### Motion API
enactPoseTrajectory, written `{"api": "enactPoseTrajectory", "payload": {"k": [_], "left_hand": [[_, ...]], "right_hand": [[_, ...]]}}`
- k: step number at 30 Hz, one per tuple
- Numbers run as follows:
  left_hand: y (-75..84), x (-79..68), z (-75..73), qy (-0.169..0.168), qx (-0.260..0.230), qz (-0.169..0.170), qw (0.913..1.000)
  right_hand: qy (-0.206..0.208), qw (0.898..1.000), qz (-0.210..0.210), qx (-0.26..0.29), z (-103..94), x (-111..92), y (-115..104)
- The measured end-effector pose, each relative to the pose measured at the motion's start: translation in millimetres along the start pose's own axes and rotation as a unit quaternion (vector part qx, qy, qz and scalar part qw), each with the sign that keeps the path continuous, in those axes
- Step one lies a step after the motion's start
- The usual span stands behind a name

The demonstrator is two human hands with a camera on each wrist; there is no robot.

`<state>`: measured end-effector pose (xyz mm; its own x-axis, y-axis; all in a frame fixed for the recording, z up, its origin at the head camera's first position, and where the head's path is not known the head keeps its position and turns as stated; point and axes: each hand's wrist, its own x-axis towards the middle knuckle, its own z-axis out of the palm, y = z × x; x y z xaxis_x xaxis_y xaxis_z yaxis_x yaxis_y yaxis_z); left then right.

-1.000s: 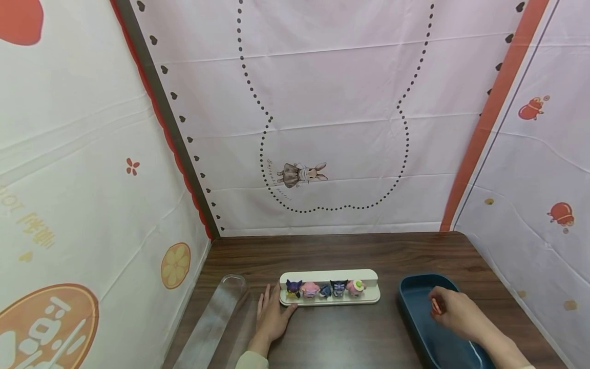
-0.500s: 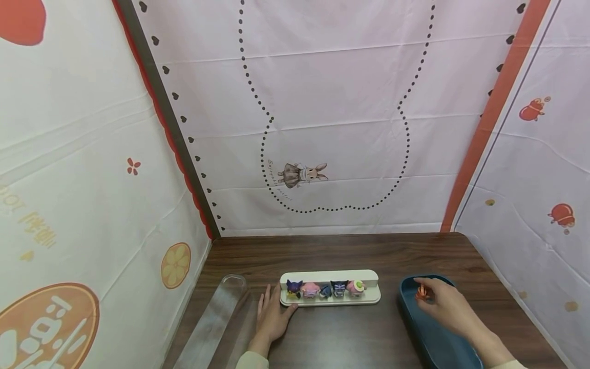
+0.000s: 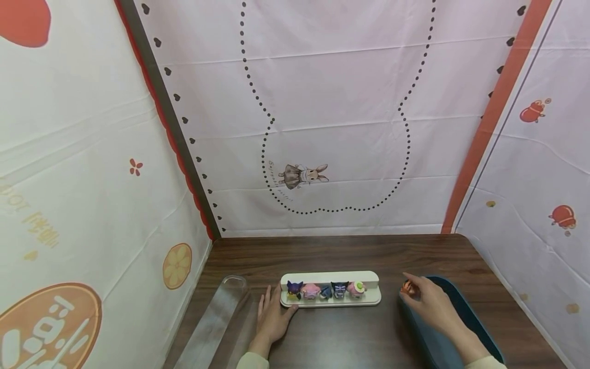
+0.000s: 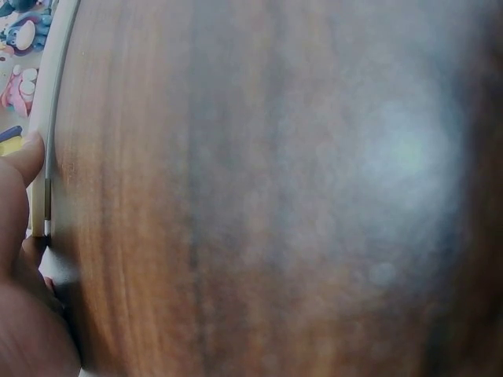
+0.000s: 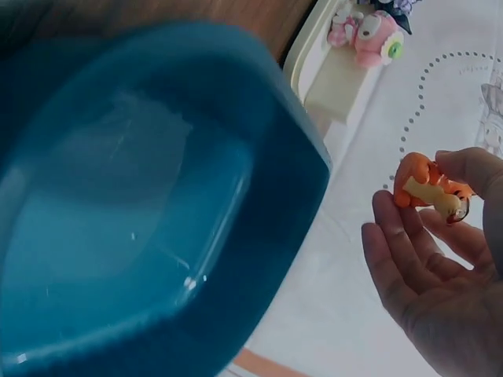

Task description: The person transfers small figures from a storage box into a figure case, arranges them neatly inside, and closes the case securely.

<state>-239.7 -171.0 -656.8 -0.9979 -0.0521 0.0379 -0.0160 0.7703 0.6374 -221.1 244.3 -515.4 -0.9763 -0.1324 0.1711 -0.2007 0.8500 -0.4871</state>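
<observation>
A small orange figurine with a pale yellow belly (image 5: 428,188) is pinched between the thumb and fingers of my right hand (image 3: 432,303), above the blue tray's far left rim. My left hand (image 3: 273,318) rests at the left end of a cream display stand (image 3: 329,303), its thumb touching the front edge and its fingers extended along the side. On the stand, several small figurines stand in a row: a purple one (image 3: 294,289) at the left, pink ones (image 3: 311,291) and dark blue ones (image 3: 339,290). The stand's right part holds no figurine.
The deep blue tray (image 3: 477,310) lies at the right, partly hidden by my right arm. A long clear plastic cover (image 3: 214,318) lies left of my left hand. White printed cloth (image 3: 341,154) walls surround the brown wooden table (image 3: 341,338).
My right hand has moved left and slightly away from me, carrying the orange figurine from over the tray's inside to its left rim. My left hand has stayed at the stand.
</observation>
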Motion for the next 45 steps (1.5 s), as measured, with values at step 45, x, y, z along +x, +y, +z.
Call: {"api": "enactPoseTrajectory", "payload": {"k": [45], "left_hand": [[0.5, 0.1, 0.6, 0.001, 0.002, -0.001, 1.0]], "right_hand": [[0.028, 0.992, 0.111, 0.057, 99.7, 37.5, -16.3]]}}
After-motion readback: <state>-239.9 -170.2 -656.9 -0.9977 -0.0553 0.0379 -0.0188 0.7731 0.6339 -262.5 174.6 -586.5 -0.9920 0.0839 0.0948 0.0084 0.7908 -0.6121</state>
